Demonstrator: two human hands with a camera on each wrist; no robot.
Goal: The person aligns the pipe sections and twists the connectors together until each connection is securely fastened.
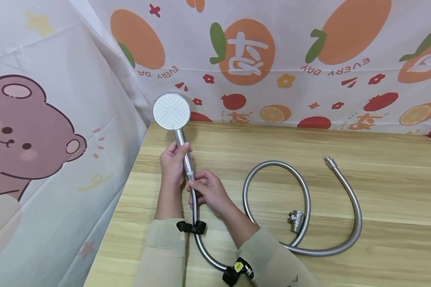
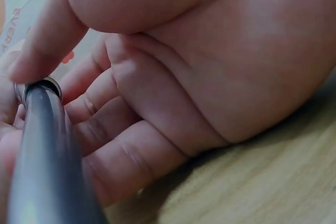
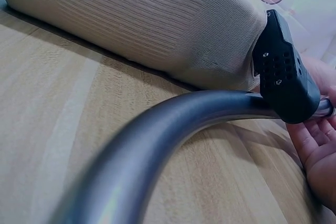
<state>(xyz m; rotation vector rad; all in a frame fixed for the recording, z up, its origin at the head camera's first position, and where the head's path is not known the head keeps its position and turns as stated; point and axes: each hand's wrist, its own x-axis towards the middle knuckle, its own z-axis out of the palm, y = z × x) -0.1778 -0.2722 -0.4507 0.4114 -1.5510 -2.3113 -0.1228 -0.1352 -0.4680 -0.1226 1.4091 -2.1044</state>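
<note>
The shower head [image 1: 171,111] lies between eleven and twelve o'clock from the hands, its round, pale face dotted with nozzles. The left hand [image 1: 171,165] grips the slim handle [image 1: 188,162] between thumb and fingers; the right hand [image 1: 209,191] pinches the hose [image 1: 195,205] just below the joint [image 1: 190,173]. The head should feel light but top-heavy, its smooth metal slippery if wet, so the handle looks the best hold. The hose, satin grey and tubular, probably bends springily; hold it near its end. It loops on the wood-grain table [image 1: 398,207] toward four o'clock, around a chunky chrome valve [image 1: 296,220].
</note>
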